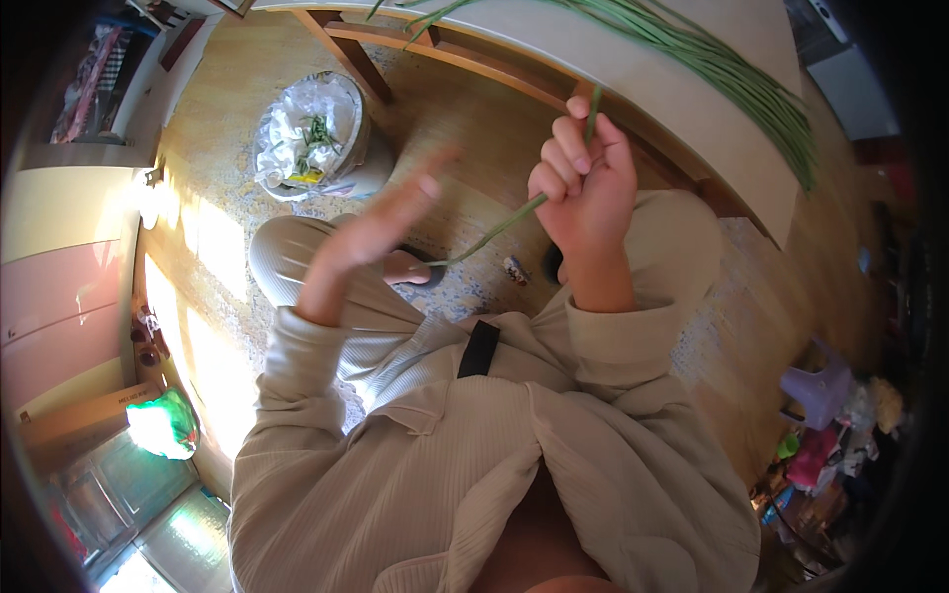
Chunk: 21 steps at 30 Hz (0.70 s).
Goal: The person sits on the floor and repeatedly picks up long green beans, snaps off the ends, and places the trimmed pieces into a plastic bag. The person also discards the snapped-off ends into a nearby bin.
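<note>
My right hand [593,170] is raised near the table edge, its fingers closed around one long green bean [500,228]. One end of the bean sticks up past the fingertips and the other droops to the lower left. On the left, my other hand, my left hand [389,215], is blurred, with its fingers extended and nothing seen in it. A bundle of long green beans [712,63] lies on the pale tabletop [730,141]. Beyond my left hand stands a bin [363,141] lined with clear plastic, with green bean scraps [317,135] on top.
The table's wooden frame [460,55] runs just in front of my knees. A green plastic bag [164,424] rests by a cardboard box [89,419] at the lower left. To the right are a purple plastic stool [819,389] and a pile of mixed items [823,463] on the floor.
</note>
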Tool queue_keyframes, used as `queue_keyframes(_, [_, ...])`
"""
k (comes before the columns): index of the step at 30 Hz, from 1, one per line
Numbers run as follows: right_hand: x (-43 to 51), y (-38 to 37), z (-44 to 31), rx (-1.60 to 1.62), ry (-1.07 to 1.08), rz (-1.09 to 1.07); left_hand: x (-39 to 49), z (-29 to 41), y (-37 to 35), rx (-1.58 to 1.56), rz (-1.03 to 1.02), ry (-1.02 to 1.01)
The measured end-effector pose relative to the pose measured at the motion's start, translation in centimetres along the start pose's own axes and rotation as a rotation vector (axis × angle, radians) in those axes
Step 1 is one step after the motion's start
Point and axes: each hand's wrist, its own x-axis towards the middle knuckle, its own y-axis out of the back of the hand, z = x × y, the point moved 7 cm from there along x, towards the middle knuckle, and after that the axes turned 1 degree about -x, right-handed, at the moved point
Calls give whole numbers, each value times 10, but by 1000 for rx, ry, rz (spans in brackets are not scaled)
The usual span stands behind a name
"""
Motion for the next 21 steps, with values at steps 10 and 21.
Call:
queue_keyframes(10, [-24, -12, -164, -92, 518, -38, -38, -36, -3, -306, -9, 292])
queue_keyframes(21, [-29, -32, -150, -748, 688, 183, -61, 26, 63, 362, 421, 76])
